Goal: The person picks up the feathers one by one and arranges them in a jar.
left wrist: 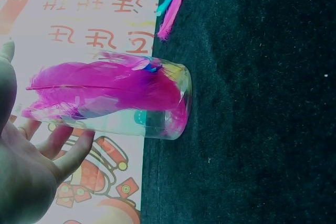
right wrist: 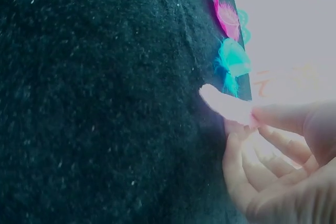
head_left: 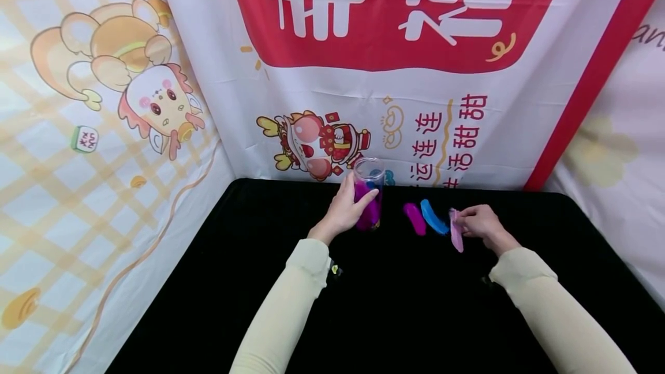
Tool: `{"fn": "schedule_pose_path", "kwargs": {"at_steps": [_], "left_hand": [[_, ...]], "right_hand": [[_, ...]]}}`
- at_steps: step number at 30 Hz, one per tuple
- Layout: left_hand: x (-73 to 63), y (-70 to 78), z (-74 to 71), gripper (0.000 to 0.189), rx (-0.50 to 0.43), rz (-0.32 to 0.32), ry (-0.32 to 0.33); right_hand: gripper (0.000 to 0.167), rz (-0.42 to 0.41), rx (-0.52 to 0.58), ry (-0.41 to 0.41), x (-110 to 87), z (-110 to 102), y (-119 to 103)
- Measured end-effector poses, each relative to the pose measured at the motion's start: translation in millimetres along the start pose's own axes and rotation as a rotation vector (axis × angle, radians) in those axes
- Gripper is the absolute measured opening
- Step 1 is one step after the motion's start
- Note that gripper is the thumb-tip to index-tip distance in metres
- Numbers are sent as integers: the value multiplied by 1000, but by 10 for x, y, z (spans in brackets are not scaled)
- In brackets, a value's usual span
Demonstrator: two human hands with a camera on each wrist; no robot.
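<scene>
A clear plastic cylinder (head_left: 369, 173) stands upright near the back edge of the black table, with magenta feathers (left wrist: 105, 87) and bits of blue and yellow inside. My left hand (head_left: 345, 204) holds it from the left, thumb across the front and fingers behind. To the right, my right hand (head_left: 480, 223) pinches a pale pink feather (right wrist: 228, 106) between thumb and fingertips, close over the cloth. Between the two hands lie a magenta feather (head_left: 414, 218) and a blue feather (head_left: 433, 217), side by side.
Black cloth (head_left: 395, 305) covers the table. Right behind its back edge hangs a white and red printed banner (head_left: 441, 85). A patterned cloth wall (head_left: 104, 189) borders the left side, and another pale cloth (head_left: 608, 149) the right.
</scene>
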State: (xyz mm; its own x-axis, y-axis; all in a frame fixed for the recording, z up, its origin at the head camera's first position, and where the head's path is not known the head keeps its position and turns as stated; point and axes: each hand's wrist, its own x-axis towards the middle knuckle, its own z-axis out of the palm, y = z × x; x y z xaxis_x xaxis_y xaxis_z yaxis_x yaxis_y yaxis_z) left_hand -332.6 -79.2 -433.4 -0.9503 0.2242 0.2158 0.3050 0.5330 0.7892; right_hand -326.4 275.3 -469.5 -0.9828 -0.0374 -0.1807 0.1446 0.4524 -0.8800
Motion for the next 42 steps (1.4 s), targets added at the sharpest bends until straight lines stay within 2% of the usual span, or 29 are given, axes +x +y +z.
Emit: {"fn": "schedule_pose_path", "kwargs": {"at_steps": [7, 14, 24, 32, 42], "left_hand": [[-6, 6, -6, 87, -3, 6, 4], [-12, 3, -6, 85, 1, -7, 0], [-3, 0, -15, 89, 4, -12, -11], [0, 8, -6, 82, 2, -12, -9], [5, 5, -8, 85, -13, -21, -15]], "right_hand": [[37, 1, 87, -51, -13, -87, 1], [39, -25, 154, -60, -37, -119, -187], [40, -124, 115, -39, -75, -114, -556], [38, -138, 136, -52, -101, -102, -750], [38, -148, 141, -66, -130, -79, -967]]}}
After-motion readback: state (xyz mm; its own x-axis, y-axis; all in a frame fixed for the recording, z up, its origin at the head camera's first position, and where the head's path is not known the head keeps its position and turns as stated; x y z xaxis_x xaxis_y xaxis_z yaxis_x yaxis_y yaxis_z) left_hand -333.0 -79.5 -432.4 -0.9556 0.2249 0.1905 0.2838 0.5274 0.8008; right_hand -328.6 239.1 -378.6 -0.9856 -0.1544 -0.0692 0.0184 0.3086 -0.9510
